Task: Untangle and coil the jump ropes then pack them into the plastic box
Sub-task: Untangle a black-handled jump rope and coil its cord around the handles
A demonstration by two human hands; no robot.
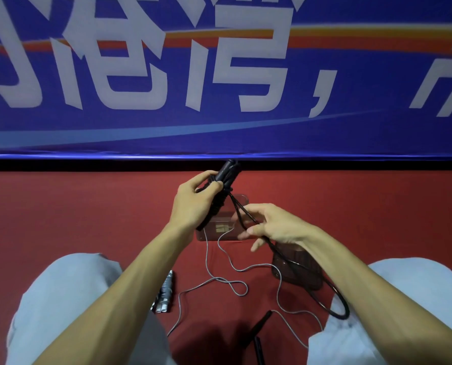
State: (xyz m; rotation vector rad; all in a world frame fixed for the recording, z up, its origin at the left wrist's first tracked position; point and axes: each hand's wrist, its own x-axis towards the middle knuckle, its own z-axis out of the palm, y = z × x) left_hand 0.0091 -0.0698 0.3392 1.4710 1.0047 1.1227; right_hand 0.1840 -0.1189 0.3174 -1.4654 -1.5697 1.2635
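My left hand [193, 200] grips the black handles [226, 172] of a black jump rope, with rope wound round them. My right hand [274, 223] pinches the doubled black cord [242, 210] that runs from the handles. The cord's free loop [338, 306] hangs down past my right wrist to my right knee. A clear plastic box [217, 231] lies on the red floor just beneath my hands, partly hidden by them. A thin grey jump rope [219, 279] sprawls in loose curls on the floor, its silver handles [164, 293] beside my left forearm.
A clear lid or second container [296, 270] lies right of the box, under my right forearm. Another black handle [260, 326] rests on the floor between my knees. A blue banner [219, 75] with white characters stands across the back.
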